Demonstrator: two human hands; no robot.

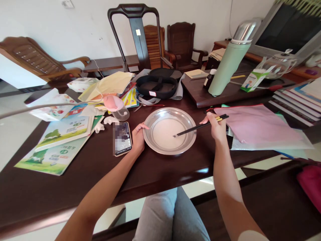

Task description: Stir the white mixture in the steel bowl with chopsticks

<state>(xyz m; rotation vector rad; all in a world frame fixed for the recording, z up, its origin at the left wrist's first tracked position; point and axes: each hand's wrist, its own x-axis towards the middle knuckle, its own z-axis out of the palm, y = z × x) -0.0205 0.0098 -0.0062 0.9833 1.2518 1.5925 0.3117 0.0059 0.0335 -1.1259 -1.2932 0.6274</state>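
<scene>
A shallow round stainless steel basin (173, 112) sits on the dark wooden table in front of me. A whitish layer (164, 131) covers its bottom; I cannot tell whether it is powder or liquid. My left hand (138, 138) grips the basin's left rim, thumb over the edge. In my right hand (217, 126) is a pair of black chopsticks (192, 129) with gold-coloured ends. Their tips slant down to the left and touch the white layer near the middle. A phone (123, 139) lies just left of my left hand, its screen lit and partly blurred.
Left of the phone are booklets (54, 147), crumpled tissues (110, 120) and a pink-topped bottle (116, 107). Behind the basin lies an open black case (156, 85). A green thermos (229, 63) stands on a raised board; a pink zip pouch (260, 124) lies at right.
</scene>
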